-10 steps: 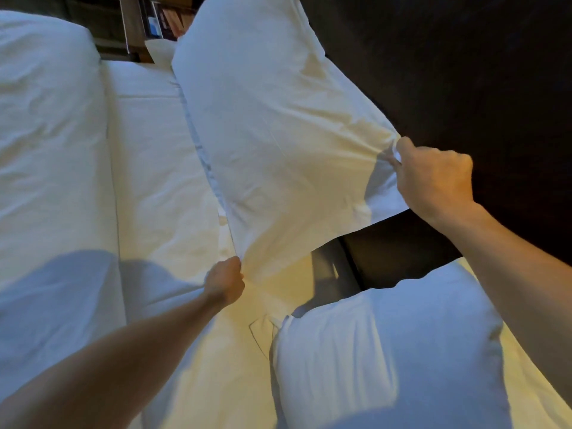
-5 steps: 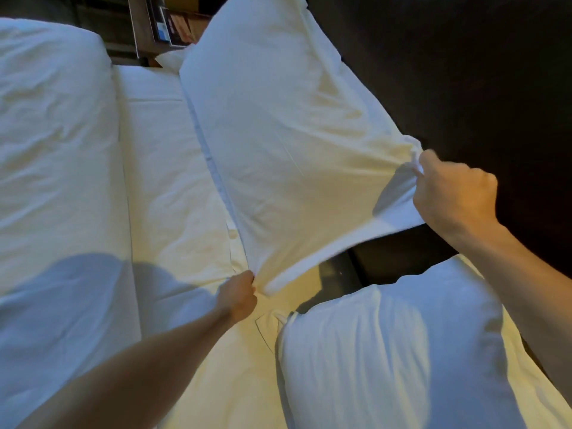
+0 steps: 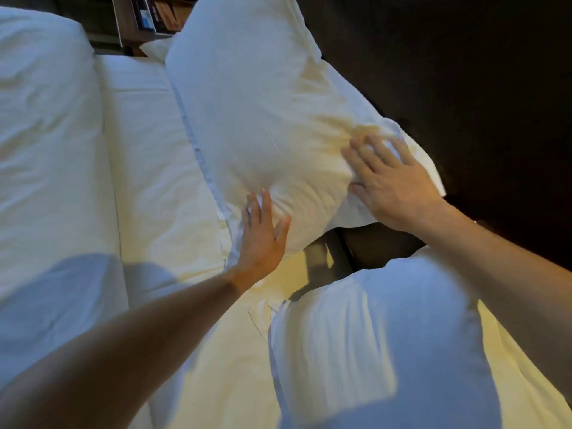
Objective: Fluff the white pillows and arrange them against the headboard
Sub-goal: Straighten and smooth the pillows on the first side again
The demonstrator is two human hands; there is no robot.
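A large white pillow (image 3: 263, 119) leans against the dark headboard (image 3: 464, 88) in the upper middle. My left hand (image 3: 263, 239) lies flat with fingers spread on its near lower corner. My right hand (image 3: 390, 178) presses flat with fingers apart on its right end, denting the fabric. Neither hand grips anything. A second white pillow (image 3: 377, 342) rests in the lower right, nearest to me, partly in bluish shadow and partly under my right forearm.
A white duvet (image 3: 46, 150) bulges along the left, with the white sheet (image 3: 148, 156) between it and the pillows. A dark gap (image 3: 371, 246) separates the two pillows by the headboard. A wooden bedside unit (image 3: 145, 17) stands beyond the bed's far end.
Both hands let go of the pillow's corners, which they had pinched, and now lie open and flat on it. The pillow has settled down against the headboard.
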